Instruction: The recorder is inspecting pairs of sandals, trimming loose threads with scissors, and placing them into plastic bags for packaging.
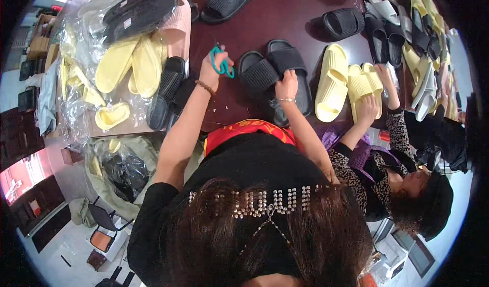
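My left hand (209, 71) is closed around the teal handles of a pair of scissors (228, 72) just above the table. The blades are hard to make out. To its right, two black slippers (259, 76) with ribbed straps lie side by side, toes pointing away from me. My right hand (287, 88), with a thin bracelet at the wrist, has its fingers closed at the strap of the right-hand black slipper (301, 89). The fingertips are partly hidden there. A dark sole end shows below that hand, near the table's front edge.
A co-worker's hands (368, 108) rest on yellow slippers (332, 85) at the right. Slippers in clear plastic bags (84, 37) pile up at the left, beside black slippers (165, 90). More slippers (428, 27) crowd the far right. An open sack (137, 149) stands below the table edge.
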{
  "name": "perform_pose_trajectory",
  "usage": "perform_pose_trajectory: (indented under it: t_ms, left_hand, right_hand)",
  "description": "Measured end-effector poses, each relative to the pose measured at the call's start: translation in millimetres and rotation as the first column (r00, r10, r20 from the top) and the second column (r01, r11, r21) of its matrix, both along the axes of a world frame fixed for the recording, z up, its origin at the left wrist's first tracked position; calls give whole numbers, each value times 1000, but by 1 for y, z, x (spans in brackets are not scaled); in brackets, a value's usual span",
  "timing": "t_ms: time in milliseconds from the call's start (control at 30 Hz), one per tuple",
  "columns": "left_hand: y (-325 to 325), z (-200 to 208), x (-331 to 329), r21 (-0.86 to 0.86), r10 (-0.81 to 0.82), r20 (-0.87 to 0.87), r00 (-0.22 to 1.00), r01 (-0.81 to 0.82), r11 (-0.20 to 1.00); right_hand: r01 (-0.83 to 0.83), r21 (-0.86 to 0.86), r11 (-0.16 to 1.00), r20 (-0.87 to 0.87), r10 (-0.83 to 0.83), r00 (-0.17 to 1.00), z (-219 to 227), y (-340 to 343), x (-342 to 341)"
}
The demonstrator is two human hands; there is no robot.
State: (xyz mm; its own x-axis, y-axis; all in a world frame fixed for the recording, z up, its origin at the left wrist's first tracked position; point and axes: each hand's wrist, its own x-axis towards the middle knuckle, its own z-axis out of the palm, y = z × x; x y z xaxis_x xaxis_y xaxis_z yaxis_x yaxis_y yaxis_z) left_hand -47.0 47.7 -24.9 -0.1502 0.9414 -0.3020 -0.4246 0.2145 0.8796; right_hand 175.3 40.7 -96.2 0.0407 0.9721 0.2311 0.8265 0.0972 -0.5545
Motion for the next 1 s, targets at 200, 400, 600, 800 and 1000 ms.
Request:
perform_pose_trajectory:
  t_ms: [200,400,600,800,1000]
  left_hand:
    - [14,-78,-22,-339,-281,-715,640,34,940]
    - [25,-76,-16,-259,-265,-956,130,61,964]
    - [53,-77,-44,-224,-230,-973,5,198,954]
    - [42,-23,-66,-331,-514,-616,597,396,857]
    - [-21,-53,-47,-212,-463,-816,347,566,797]
  right_hand:
    - [-150,-32,988,217,154,964,31,-6,10]
    - [-505,-543,670,-508,216,834,93,-54,36]
    - [-929,-46,367,-777,571,264,151,-63,-75]
    - [-977,-65,204,-588,783,203,66,-57,-131]
    - [-762,-519,387,-470,615,633,89,-14,-42]
